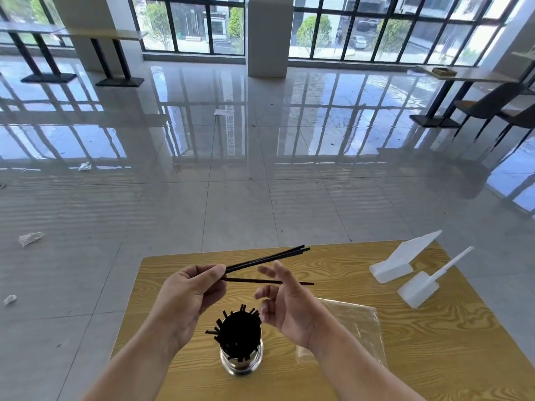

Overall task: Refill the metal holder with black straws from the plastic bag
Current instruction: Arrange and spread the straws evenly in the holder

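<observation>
A round metal holder (241, 361) stands on the wooden table (434, 357) near its front edge, packed with upright black straws. My left hand (188, 296) is above and left of it, pinching several black straws (269, 258) that fan out to the right. One of them points lower than the others and passes behind my right hand (285, 305), which hovers just right of the holder with fingers spread and nothing in it. The clear plastic bag (356, 325) lies flat on the table behind my right wrist.
Two white plastic scoop-shaped pieces (404, 260) (422, 285) lie at the table's far right corner. Beyond the table is a glossy tiled floor with scraps of litter, other tables and chairs by the windows.
</observation>
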The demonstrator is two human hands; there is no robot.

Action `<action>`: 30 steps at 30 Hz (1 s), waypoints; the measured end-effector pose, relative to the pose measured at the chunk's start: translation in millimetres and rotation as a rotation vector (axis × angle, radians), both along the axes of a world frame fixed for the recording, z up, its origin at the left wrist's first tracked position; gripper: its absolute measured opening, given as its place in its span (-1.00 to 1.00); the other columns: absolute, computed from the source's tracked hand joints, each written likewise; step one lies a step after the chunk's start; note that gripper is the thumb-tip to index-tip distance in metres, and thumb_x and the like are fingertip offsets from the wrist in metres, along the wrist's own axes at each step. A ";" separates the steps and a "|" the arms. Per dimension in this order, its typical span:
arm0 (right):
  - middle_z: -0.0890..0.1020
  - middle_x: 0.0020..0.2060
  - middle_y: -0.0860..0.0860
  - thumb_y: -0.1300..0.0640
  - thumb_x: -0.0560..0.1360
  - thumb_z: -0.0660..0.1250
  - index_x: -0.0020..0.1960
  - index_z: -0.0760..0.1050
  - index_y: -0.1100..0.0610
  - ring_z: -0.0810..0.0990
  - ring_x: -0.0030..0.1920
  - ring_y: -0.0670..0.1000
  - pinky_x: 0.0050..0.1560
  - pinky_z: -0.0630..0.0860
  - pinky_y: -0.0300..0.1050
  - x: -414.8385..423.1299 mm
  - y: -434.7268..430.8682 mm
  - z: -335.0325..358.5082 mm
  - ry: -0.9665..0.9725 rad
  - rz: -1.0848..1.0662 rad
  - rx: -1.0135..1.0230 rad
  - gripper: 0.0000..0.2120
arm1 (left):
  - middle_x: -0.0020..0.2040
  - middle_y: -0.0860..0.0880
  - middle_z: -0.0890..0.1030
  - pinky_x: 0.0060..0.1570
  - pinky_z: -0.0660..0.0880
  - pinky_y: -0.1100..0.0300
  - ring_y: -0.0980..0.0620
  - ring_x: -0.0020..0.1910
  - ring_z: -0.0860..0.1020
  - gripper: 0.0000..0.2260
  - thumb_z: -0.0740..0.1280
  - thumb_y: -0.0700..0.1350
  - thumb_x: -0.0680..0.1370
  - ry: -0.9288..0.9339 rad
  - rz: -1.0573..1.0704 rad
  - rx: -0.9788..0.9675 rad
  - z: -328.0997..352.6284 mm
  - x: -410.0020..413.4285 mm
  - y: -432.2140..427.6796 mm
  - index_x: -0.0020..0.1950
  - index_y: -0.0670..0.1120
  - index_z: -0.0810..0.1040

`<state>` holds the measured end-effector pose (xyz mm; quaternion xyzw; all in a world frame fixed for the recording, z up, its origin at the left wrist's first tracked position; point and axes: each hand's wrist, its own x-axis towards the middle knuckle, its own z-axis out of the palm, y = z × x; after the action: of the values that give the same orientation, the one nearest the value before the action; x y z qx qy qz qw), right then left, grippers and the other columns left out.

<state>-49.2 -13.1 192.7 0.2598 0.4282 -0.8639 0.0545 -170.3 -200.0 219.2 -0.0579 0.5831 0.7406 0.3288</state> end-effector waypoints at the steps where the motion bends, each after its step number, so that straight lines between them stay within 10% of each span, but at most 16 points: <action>1: 0.63 -0.20 0.09 -0.37 0.29 0.63 0.30 0.51 0.09 0.51 -0.32 0.03 -0.27 0.49 -0.08 0.6 3.5 0.5 0.014 -0.039 -0.039 -0.21 | -0.17 -0.17 0.73 -0.24 0.68 0.19 -0.01 -0.25 0.71 -0.76 0.64 -0.16 0.28 -0.027 -0.002 0.004 -2.4 1.6 -1.3 -0.11 -0.18 0.76; 10: 0.57 -0.35 0.07 -0.07 0.62 0.43 0.01 0.72 0.15 0.51 -0.41 0.01 -0.42 0.46 -0.13 -1.9 19.1 2.5 -0.127 -0.193 0.125 -0.72 | -0.19 -0.20 0.70 -0.25 0.70 0.17 -0.03 -0.26 0.71 -0.70 0.61 -0.22 0.32 -0.127 -0.087 -0.038 -25.1 17.8 -3.0 0.00 -0.26 0.72; 21: 0.62 -0.43 0.15 0.03 0.63 0.33 -0.21 0.63 0.21 0.54 -0.43 0.03 -0.38 0.48 -0.06 4.2 14.3 -1.1 -0.118 -0.037 0.881 -0.66 | 0.07 0.04 0.64 -0.20 0.66 0.09 0.04 -0.10 0.69 -0.68 0.50 -0.05 0.51 0.409 -0.409 -0.769 -54.4 4.6 -26.7 0.22 0.13 0.52; 30: 0.42 -0.51 -0.12 -0.04 0.69 0.27 -0.38 0.38 0.06 0.34 -0.48 -0.11 -0.39 0.31 -0.10 5.4 -24.8 -20.1 0.078 0.205 1.223 -0.52 | 0.29 0.06 0.48 -0.25 0.51 0.37 0.14 0.01 0.61 -0.07 0.59 0.15 0.32 0.339 -0.819 -0.959 -90.0 11.5 -37.9 0.62 0.07 0.26</action>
<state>-43.8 -38.0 172.7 0.1697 0.8700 -0.4614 -0.0370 -158.8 -237.8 129.2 0.1464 0.8675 0.2118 0.4256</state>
